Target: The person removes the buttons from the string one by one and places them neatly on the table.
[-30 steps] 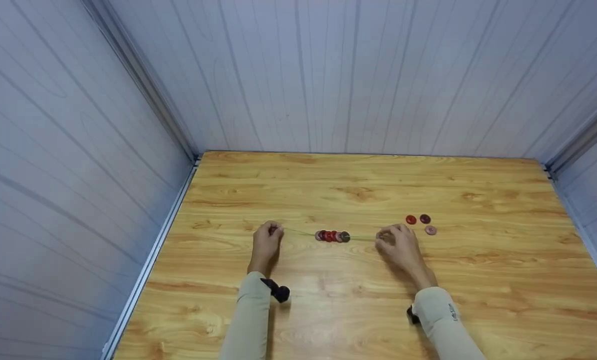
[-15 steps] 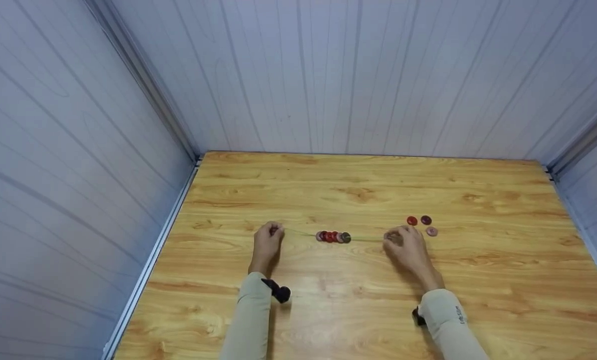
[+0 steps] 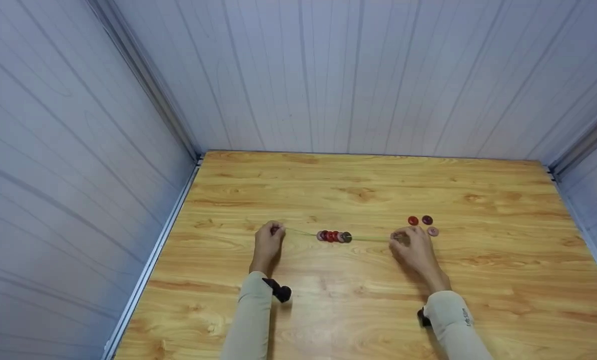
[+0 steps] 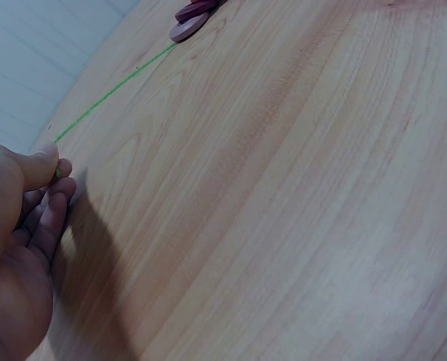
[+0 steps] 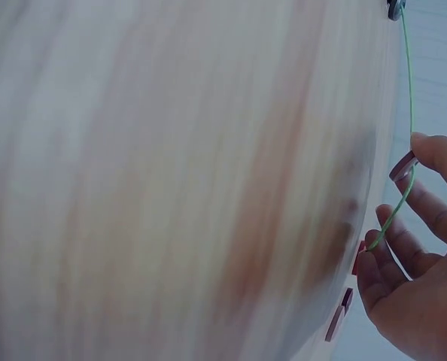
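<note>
A green string (image 4: 110, 92) runs between my two hands. Several overlapping round buttons (image 3: 332, 236) in pink, red, dark red and grey lie along its middle on the table. My left hand (image 3: 268, 245) pinches the left part of the string between thumb and fingers. On the other side, my right hand (image 3: 417, 254) holds a dark reddish button (image 5: 404, 166) between thumb and index finger. The string passes at that button and bends down to the other fingers, which hold it near its end; whether it goes through the hole is hard to tell.
Beyond my right hand lie three loose buttons: a red button (image 3: 413, 220), a dark purple button (image 3: 427, 220) and a pink button (image 3: 433, 231). The wooden table (image 3: 328, 310) meets pale panel walls (image 3: 288, 75) at the back and sides.
My right hand has shifted to the right along the string, away from the row of buttons. The left hand and the row stay nearly where they were.
</note>
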The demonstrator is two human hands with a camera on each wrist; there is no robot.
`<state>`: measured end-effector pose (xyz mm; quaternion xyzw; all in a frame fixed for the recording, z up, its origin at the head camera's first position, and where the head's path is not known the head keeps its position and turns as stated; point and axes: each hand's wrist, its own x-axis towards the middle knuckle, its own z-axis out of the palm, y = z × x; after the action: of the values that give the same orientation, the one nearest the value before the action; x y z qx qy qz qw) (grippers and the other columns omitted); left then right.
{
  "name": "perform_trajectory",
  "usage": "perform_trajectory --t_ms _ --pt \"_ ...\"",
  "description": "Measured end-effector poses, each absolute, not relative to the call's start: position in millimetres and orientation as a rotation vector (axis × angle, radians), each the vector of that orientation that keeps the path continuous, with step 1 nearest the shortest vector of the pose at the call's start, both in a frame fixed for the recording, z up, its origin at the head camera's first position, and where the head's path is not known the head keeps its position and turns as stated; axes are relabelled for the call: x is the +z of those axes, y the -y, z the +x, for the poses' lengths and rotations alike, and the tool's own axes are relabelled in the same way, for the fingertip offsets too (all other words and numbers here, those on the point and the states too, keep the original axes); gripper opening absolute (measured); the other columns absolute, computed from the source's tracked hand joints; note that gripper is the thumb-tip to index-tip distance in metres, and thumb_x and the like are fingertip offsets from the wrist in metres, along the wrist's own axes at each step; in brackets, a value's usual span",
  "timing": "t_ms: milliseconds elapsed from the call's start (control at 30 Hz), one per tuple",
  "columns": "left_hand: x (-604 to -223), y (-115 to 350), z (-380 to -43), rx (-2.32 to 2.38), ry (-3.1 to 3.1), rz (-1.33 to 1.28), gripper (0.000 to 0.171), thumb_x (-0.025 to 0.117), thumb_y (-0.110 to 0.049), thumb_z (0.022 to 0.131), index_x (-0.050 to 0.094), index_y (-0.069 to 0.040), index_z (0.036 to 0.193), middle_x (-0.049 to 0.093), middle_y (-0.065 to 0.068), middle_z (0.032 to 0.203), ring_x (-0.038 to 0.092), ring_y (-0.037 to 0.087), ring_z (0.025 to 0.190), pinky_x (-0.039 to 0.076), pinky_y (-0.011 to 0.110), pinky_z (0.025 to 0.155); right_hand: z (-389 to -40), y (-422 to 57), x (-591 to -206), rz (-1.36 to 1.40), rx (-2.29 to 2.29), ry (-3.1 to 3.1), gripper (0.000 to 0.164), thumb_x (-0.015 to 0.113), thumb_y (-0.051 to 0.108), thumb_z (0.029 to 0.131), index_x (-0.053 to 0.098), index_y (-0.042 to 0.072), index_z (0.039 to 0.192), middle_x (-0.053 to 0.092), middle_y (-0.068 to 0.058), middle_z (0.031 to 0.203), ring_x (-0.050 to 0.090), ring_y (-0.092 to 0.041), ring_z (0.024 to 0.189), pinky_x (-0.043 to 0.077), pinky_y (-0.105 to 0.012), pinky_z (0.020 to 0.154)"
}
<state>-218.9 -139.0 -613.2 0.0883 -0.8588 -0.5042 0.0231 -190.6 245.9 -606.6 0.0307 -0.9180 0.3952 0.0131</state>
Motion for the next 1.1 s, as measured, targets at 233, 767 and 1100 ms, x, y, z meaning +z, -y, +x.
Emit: perform_trajectory --t_ms 233,767,1100 --pt "-612 139 -219 -1.568 2.650 0.281 0.011 0.060 -0.014 0.095 0.065 -0.004 0.099 0.064 0.008 0.093 0.059 0.019 0.086 0.049 0.032 0.076 -190 -250 -606 0.107 1.238 2.837 0.026 0.068 0.022 0.090 0.065 0.003 0.108 0.055 -0.018 0.112 0.047 -0.036 0.111 0.033 -0.053 0.098" --pt "-613 140 -219 -1.575 2.646 0.265 0.011 0.060 -0.013 0.095 0.065 -0.004 0.098 0.065 0.008 0.094 0.059 0.019 0.088 0.049 0.032 0.079 -188 -260 -606 0.088 1.251 2.838 0.030 0.067 0.022 0.090 0.063 0.001 0.110 0.054 -0.021 0.118 0.041 -0.040 0.122 0.024 -0.058 0.107" --pt "-615 139 -220 -1.599 2.622 0.277 0.009 0.060 -0.011 0.094 0.064 -0.003 0.096 0.064 0.008 0.091 0.059 0.018 0.086 0.049 0.030 0.077 -185 -269 -602 0.041 1.231 2.835 0.034 0.066 0.022 0.090 0.062 -0.002 0.114 0.054 -0.022 0.116 0.041 -0.039 0.118 0.027 -0.055 0.104"
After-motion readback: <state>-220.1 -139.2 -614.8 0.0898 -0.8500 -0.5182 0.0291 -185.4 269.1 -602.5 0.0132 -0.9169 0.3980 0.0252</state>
